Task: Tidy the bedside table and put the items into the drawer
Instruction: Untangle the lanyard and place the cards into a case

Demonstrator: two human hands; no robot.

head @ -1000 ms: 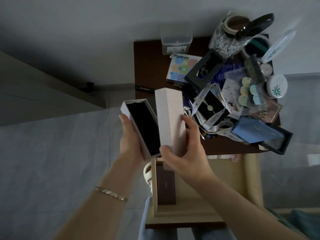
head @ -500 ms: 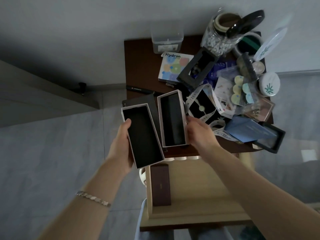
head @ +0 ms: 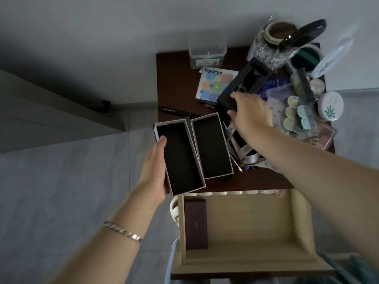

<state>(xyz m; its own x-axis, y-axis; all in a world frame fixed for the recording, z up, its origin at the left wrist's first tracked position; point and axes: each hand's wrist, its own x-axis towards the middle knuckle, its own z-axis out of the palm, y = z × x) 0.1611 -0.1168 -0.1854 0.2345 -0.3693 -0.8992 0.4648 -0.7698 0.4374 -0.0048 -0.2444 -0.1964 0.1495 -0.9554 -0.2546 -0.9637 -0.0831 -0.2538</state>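
My left hand (head: 154, 171) holds an open white box half with a black lining (head: 180, 158) over the left front corner of the dark bedside table (head: 176, 83). The other box half (head: 211, 146) lies open side up on the table, right beside it. My right hand (head: 251, 114) reaches across the table and grips the near end of a black foam insert (head: 245, 83), which is tilted up off the clutter. Below the table the wooden drawer (head: 299, 218) stands pulled out, with a dark brown case (head: 195, 223) lying along its left side.
The table's right half is crowded: a glass jar (head: 270, 46) with a black lid, a clear plastic container (head: 207, 50), a Hydron box (head: 214, 84), a black pen (head: 174, 110), white round tins (head: 330, 106), ribbon and sachets. Grey floor lies to the left.
My right hand let go of the second box half, now lying on the table, and moved up and right to grip the black foam insert. My left hand still holds the first half.
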